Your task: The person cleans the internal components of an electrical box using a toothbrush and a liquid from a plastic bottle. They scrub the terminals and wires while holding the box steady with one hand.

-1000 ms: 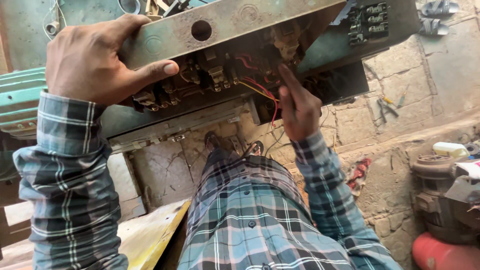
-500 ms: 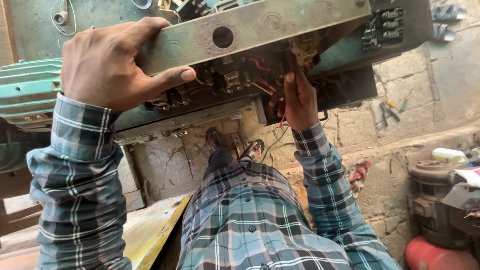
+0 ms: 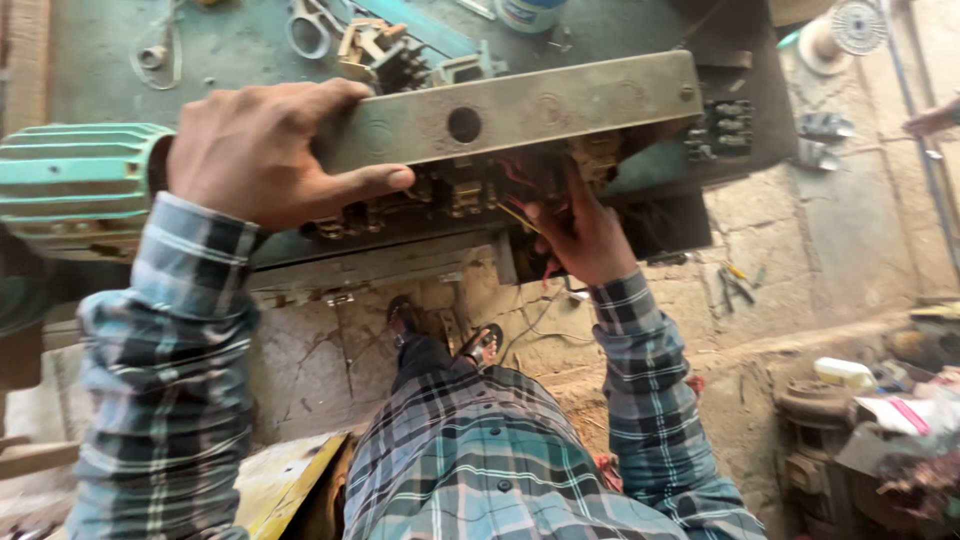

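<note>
- Head view: my left hand (image 3: pixel 262 150), upper left, clamps the metal panel (image 3: pixel 520 110) by its end, thumb under, fingers over.
- My right hand (image 3: pixel 583 232), centre, reaches under into the red wires (image 3: pixel 520 180); its grip is hidden.
- I judge wiring work is underway.
- Scissors (image 3: pixel 312 25) lie on the bench (image 3: pixel 100 60); no containers visible.

Both arms raised, hands up at work

Left hand (image 3: pixel 262 150) at ten o'clock, fingers curled in a grip, thumb extended; right hand (image 3: pixel 580 235) near centre, fingers reaching upward toward twelve.

Cracked stone floor (image 3: pixel 820 240), green workbench (image 3: pixel 230 50), dusty daylight
</note>
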